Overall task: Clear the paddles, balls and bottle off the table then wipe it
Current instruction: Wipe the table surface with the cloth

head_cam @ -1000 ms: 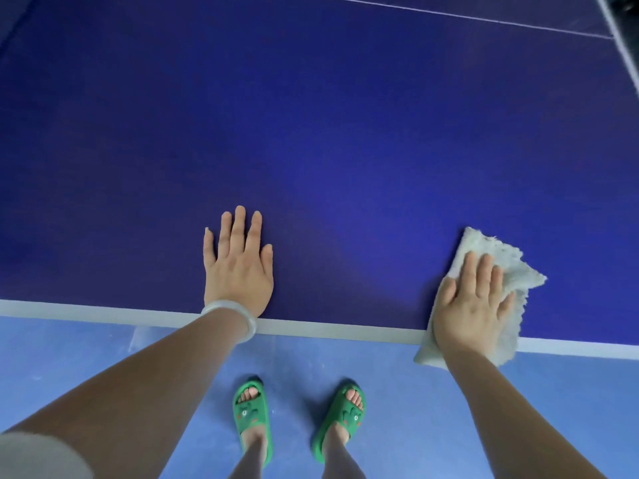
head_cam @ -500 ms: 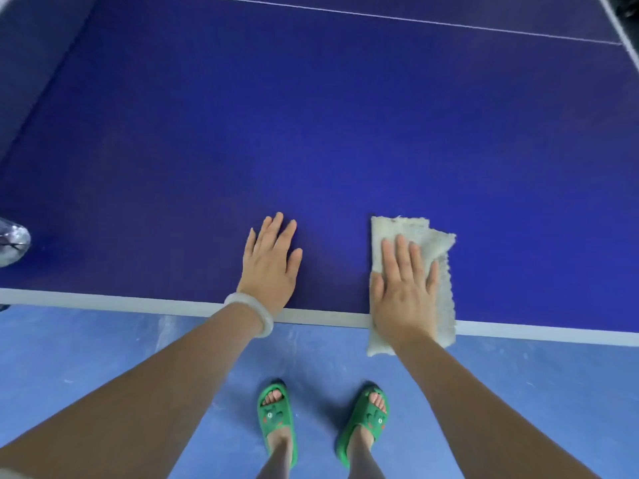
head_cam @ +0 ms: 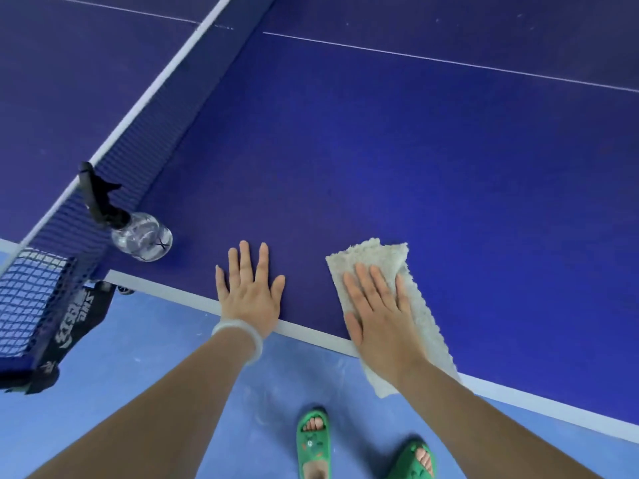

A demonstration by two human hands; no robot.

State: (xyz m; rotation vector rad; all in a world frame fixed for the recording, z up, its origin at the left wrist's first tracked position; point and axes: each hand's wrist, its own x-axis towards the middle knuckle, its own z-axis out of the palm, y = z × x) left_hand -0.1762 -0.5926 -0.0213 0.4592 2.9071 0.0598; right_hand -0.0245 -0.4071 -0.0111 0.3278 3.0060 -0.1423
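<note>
My left grip (head_cam: 250,292) lies flat and palm down on the blue worktop (head_cam: 380,150), right at its near edge. Its fingers are straight and spread, and it holds nothing. My right grip (head_cam: 378,316) is flat too, with straight fingers pressing a pale folded cloth (head_cam: 375,252) onto the worktop. The far end of the cloth shows past the fingertips and its near end hangs over the white edge strip. The two grips are near each other, not touching. A clear spray bottle (head_cam: 141,236) with a black trigger head stands on the worktop to the left of my left grip, apart from it and just beside the net (head_cam: 138,140), close to the near edge. The net runs diagonally from lower left to top centre, with white tape along its top. There is a white bracelet (head_cam: 242,335) on the left wrist. Below the edge is blue floor (head_cam: 103,392) and two feet in green sandals (head_cam: 313,444).
</note>
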